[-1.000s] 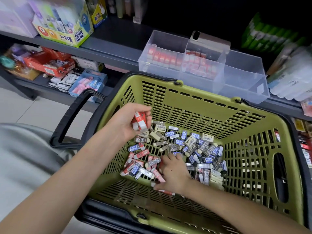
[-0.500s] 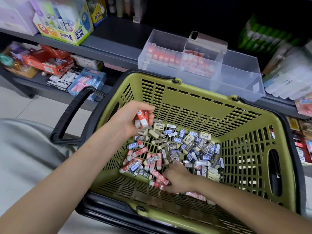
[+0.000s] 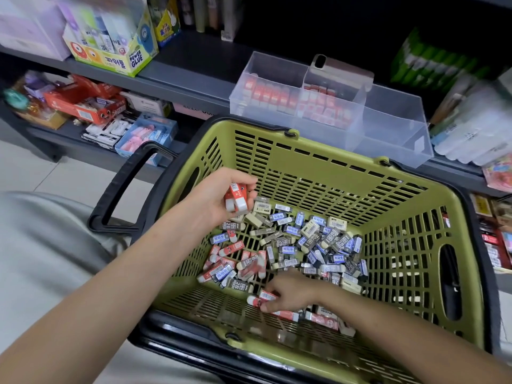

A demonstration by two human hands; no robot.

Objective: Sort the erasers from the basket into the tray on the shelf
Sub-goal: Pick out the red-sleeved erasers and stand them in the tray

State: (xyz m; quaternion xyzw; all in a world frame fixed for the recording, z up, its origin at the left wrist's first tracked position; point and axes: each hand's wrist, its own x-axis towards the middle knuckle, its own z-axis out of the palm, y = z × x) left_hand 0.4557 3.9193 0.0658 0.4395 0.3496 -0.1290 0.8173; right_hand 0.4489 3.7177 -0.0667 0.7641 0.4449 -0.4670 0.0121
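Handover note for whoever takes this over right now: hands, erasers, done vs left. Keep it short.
Left hand: grips red-sleeved white erasers, at least two, above the green slotted plastic basket.
Right hand: low in the basket, fingers pinch another red-sleeved eraser by the near wall.
Mixed pile of red, blue and dark-sleeved erasers lies on the basket floor.
Clear plastic three-compartment tray sits on the grey shelf: left and middle compartments hold rows of red erasers, none visible in the right one.
Left: carry held erasers to the tray, then sort the pile.
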